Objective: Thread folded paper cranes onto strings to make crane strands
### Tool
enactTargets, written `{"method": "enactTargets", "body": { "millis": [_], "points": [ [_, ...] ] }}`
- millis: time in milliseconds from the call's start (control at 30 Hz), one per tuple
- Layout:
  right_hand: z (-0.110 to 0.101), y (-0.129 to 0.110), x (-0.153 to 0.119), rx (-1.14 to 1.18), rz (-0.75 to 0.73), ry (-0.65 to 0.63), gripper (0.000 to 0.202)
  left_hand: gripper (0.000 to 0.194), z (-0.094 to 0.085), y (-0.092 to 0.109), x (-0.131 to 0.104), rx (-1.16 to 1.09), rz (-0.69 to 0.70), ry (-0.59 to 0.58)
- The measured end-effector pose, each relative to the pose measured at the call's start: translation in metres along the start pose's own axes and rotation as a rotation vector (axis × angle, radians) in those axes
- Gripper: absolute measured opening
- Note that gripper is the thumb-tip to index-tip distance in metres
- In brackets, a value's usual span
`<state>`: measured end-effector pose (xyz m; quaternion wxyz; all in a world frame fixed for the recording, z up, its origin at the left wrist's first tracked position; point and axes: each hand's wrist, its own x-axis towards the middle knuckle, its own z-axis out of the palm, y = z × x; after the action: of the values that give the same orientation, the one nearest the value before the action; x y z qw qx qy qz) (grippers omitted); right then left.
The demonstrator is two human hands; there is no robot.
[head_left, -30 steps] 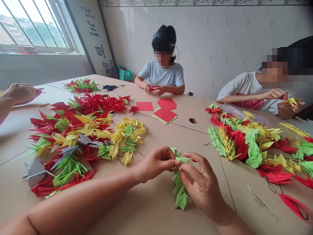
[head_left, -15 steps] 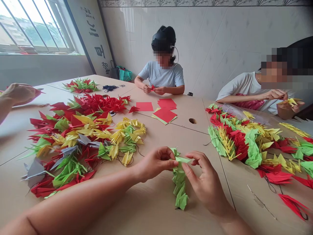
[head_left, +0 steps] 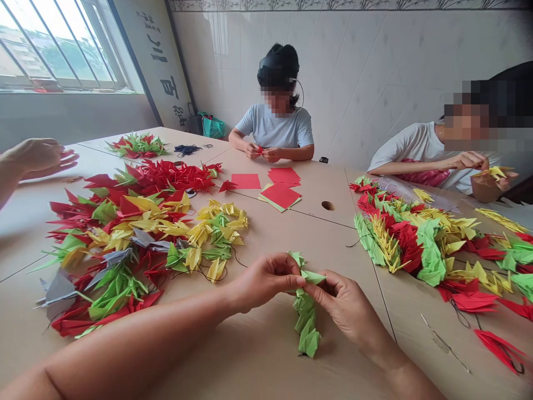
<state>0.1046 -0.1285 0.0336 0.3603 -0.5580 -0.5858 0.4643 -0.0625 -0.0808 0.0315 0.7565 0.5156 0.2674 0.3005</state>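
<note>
A strand of green folded paper cranes [head_left: 307, 322] lies lengthwise on the table in front of me, its lower end nearest my body. My left hand [head_left: 280, 276] pinches a green piece near the strand's upper part between thumb and fingers. From the other side my right hand [head_left: 338, 297] closes on the same green piece, thumb and fingertips together. A pointed green flap sticks out above the right fingers. The fingertips of both hands almost meet, and part of the strand is hidden behind them.
A big heap of red, yellow, green and grey paper cranes [head_left: 137, 233] covers the left. Red paper squares [head_left: 283, 195] lie ahead. More strung cranes [head_left: 416, 239] and a long needle [head_left: 445, 344] are at right. Co-workers sit across and at right; another person's hand [head_left: 41, 158] reaches in at left.
My right hand has moved left and closed its fingers on the green piece. My left hand keeps its pinch. The co-worker's hand at far left has opened, its red piece no longer visible.
</note>
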Motion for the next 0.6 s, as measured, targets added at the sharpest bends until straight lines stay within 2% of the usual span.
{"method": "enactTargets", "body": {
  "millis": [233, 467, 600],
  "points": [
    [0.0034, 0.0012, -0.0036, -0.118, -0.01, 0.077, 0.031, 0.029, 0.0013, 0.0002, -0.0004, 0.047, -0.021, 0.037],
    [-0.0014, 0.0018, -0.0001, 0.088, 0.018, -0.008, 0.029, 0.025, 0.0008, 0.0029, -0.0002, 0.034, -0.004, 0.018],
    [-0.0042, 0.0037, 0.001, 0.141, 0.018, -0.028, 0.032, 0.025, -0.0005, 0.0015, 0.0004, 0.048, -0.004, -0.059]
  ]
}}
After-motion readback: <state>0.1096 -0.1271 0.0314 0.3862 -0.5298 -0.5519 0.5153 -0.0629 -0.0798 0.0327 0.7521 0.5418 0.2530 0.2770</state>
